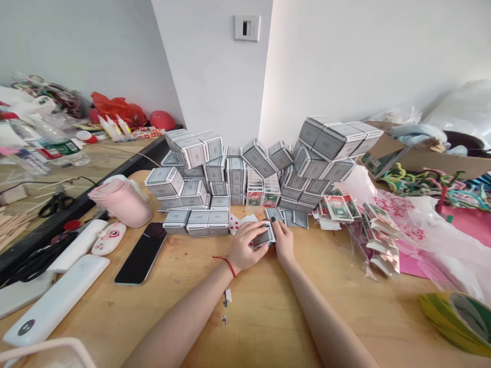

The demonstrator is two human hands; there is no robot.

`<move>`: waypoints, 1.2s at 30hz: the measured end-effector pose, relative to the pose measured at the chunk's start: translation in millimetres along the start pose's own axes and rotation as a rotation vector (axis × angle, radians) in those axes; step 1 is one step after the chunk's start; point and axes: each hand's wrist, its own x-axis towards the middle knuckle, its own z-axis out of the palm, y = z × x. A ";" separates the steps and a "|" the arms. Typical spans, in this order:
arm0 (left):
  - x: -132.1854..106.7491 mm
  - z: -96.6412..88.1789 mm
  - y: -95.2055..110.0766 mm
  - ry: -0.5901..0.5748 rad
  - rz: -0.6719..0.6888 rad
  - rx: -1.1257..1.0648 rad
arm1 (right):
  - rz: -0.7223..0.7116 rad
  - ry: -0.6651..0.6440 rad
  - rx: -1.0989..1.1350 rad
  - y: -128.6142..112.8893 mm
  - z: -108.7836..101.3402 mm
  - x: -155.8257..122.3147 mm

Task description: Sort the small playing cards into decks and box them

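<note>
Both hands meet at a deck of playing cards [264, 237] with grey patterned backs, low over the wooden table. My left hand [245, 245], a red string round its wrist, has its fingers wrapped about the deck's left side. From the right, my right hand [283, 240] closes on the deck's other edge; its fingertips are partly hidden. Just beyond lie loose cards [240, 222], one with red pips showing, and grey-backed cards [295, 219] lying flat. Stacks of grey-backed card decks [197, 222] rise behind the hands, with more decks [330, 140] piled high at the right.
Left of my arms lie a black phone [141, 253], a white power bank [57, 301] and a pink pouch [121, 202]. At right are green-and-red card boxes [338, 208], torn-open boxes [381, 240], plastic wrap [406, 209] and a roll of yellow-green tape [456, 319].
</note>
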 end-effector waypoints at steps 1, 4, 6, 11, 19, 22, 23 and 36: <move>-0.2 0.0 -0.5 0.000 0.003 0.001 | 0.003 0.001 -0.008 0.0 0.0 0.1; -1.0 0.0 -2.2 -0.010 0.014 0.006 | 0.010 -0.006 -0.029 -0.4 0.8 0.0; -1.6 0.3 -2.8 -0.018 0.021 0.008 | -0.001 -0.025 -0.042 -0.9 1.5 -0.3; -1.7 1.9 -2.2 -0.033 0.008 -0.007 | -0.013 -0.037 -0.039 0.7 1.1 0.0; -0.4 4.3 -3.7 -0.043 -0.021 -0.073 | -0.041 -0.068 -0.064 5.5 -0.5 3.5; -0.2 5.1 -3.5 -0.078 -0.055 -0.123 | -0.052 -0.092 -0.075 5.6 -0.8 4.5; -0.3 5.3 -3.2 -0.088 -0.069 -0.139 | -0.053 -0.106 -0.077 5.7 -1.0 4.8; -1.4 7.8 -4.7 -0.082 -0.204 -0.230 | -0.083 -0.217 -0.040 14.4 -3.4 4.4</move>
